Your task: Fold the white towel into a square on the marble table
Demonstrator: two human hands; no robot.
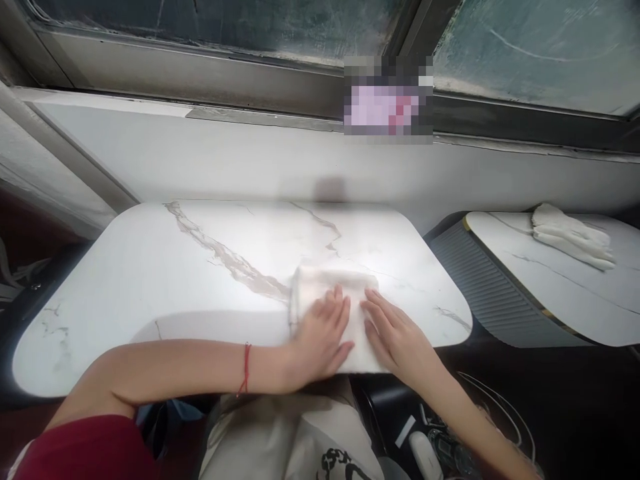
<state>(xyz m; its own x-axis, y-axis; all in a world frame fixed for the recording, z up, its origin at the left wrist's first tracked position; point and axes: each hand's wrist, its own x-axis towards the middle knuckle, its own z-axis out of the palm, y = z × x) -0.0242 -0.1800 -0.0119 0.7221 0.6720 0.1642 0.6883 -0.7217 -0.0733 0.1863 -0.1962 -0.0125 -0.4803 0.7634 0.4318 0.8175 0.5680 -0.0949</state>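
Note:
A folded white cloth (310,283) lies flat near the front edge of the white marble-patterned table (240,233). My left hand (320,333) rests on its left part, palm down, with the fingers stretched out. On the cloth's right side lies my right hand (393,327), also flat with its fingers extended. Both hands press on the cloth from above rather than gripping it. A red string bracelet (245,368) circles my left wrist. The cloth's near part is partly covered by the hands.
To the right stands a second marble-topped table (560,287) with a crumpled off-white cloth (570,233) on it. Behind are a white wall panel (240,157) and windows (225,30). Below the right forearm sit a white rounded object (425,453) and cables (505,407).

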